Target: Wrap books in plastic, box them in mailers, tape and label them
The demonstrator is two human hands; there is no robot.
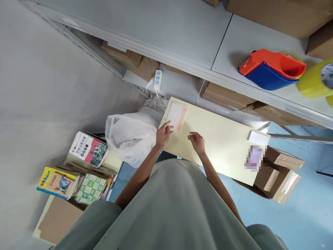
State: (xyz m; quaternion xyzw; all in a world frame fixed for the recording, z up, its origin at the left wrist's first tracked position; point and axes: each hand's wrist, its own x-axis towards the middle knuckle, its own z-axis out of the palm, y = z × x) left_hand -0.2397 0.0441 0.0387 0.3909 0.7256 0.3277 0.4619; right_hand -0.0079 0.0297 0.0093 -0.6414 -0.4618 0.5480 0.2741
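Note:
My left hand (163, 134) is over the left end of a cream tabletop (218, 135), its fingers apart and nothing visible in them. Right beside its fingertips lies a flat white sheet or packet (177, 116) with a pale orange strip along one edge; I cannot tell whether the hand touches it. My right hand (197, 142) hovers over the table a short way to the right. Its fingers are curled in with the tips close together, and anything between them is too small to make out.
A white plastic bag (132, 135) bulges against the table's left end, with boxed books (90, 149) farther left. At the table's right lie a white box (258, 138) and a blurred purple item (254, 158). Cardboard boxes (275, 173) stand beyond. A shelf holds a tape dispenser (270, 67).

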